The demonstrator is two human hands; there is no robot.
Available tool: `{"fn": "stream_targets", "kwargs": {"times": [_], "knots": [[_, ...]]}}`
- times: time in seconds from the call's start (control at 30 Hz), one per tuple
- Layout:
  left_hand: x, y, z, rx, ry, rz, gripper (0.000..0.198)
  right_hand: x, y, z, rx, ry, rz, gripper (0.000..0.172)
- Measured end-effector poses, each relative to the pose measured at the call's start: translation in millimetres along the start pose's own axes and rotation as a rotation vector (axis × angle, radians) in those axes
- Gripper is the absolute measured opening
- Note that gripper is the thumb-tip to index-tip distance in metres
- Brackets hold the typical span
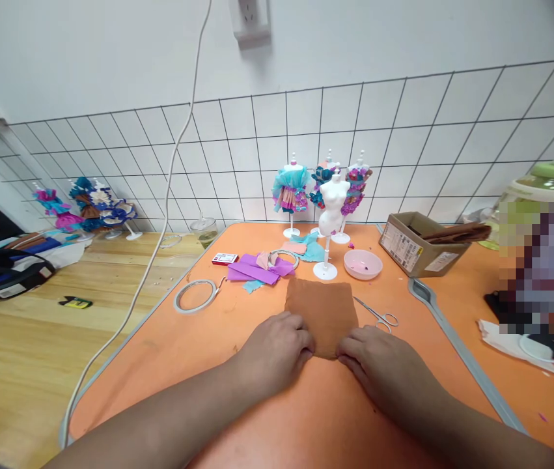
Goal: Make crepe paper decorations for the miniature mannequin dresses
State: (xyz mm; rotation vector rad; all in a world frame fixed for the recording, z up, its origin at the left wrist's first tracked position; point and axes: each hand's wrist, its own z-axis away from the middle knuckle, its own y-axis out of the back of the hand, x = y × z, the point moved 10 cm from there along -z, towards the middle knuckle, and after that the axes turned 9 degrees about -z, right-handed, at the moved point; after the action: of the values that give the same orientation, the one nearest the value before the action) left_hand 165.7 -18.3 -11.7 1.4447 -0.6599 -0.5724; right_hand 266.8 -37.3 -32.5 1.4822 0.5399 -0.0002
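A brown piece of fabric (322, 311) lies flat on the orange table (237, 345) in front of me. My left hand (273, 352) rests on the table with its fingers curled onto the cloth's near left corner. My right hand (379, 365) does the same at the near right corner, fingers pinching the edge. Small scissors (378, 315) lie just right of the cloth. A bare white mannequin (331, 215) stands on its stand behind the cloth.
Purple and teal fabric scraps (257, 268), a tape ring (194, 296), a pink bowl (363, 264) and a cardboard box (416, 242) sit further back. Dressed mini mannequins (292, 190) line the wall. A white cable (159, 241) hangs at left over a wooden bench (23, 339).
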Motion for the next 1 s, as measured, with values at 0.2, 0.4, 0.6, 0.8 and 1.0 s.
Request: {"fn": "stream_targets", "kwargs": {"times": [0.2, 0.4, 0.6, 0.8, 1.0], "knots": [[-9, -8.9, -1, -0.095, 0.068, 0.073, 0.016, 7, -1, -2, -0.021, -0.058, -0.041, 0.020], [-14, -8.0, 0, -0.075, 0.092, 0.090, 0.012, -1, 3, -3, 0.001, 0.022, -0.005, 0.025], [-14, -5.4, 0, -0.065, 0.060, 0.033, 0.015, 7, 4, -3, -0.039, -0.086, -0.016, 0.019], [-6, -2.3, 1, -0.041, 0.000, -0.033, 0.019, 2, 2, -5, -0.006, -0.015, -0.008, 0.025], [-4, 0.9, 3, -0.003, -0.060, -0.050, 0.022, 4, 4, -4, -0.020, -0.052, 0.005, 0.021]]}}
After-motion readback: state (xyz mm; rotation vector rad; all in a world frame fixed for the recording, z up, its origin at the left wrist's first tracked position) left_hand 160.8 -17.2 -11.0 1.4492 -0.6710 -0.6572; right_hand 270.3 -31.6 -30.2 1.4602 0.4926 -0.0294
